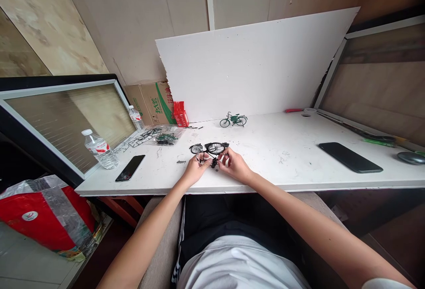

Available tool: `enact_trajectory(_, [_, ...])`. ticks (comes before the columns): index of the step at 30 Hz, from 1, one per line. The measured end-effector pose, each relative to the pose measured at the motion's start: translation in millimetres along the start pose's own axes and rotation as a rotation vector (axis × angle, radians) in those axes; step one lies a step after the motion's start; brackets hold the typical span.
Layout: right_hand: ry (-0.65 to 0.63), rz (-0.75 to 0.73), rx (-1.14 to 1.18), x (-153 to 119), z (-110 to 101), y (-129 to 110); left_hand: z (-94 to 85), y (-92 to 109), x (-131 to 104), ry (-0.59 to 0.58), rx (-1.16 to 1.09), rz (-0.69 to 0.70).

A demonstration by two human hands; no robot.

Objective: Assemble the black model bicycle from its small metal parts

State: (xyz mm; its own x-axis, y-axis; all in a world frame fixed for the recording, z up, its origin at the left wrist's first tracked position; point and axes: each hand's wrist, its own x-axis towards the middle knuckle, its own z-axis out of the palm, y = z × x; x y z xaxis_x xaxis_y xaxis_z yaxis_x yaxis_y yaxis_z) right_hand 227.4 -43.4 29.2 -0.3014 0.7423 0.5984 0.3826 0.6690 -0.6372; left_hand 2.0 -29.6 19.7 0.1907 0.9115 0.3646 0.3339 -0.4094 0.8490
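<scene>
Near the table's front edge, my left hand (197,168) is closed around a black model bicycle frame (214,162), thumb pointing right. From the other side my right hand (236,166) pinches at the same small black assembly; exactly which piece its fingertips grip is too small to make out. Just beyond my fingers are a small spoked wheel (196,148) and a larger black wheel (216,148). Farther back, a finished-looking green model bicycle (234,120) stands upright.
Left on the white table (265,147) lie a phone (130,168), a water bottle (101,148), a bag of green parts (167,137) and black sprues (142,136). A red box (180,114) stands behind. A dark phone-like slab (350,157) and a mouse (411,158) lie right.
</scene>
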Motion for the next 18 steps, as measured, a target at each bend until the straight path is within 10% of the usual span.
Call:
enact_trajectory(11, [0.123, 0.101, 0.154, 6, -7, -6, -8.4, 15, -23, 0.467, 0.178, 0.210])
enact_trajectory(18, [0.252, -0.027, 0.020, 3, -2, -3, 17.5, 28, -33, 0.111, -0.070, 0.119])
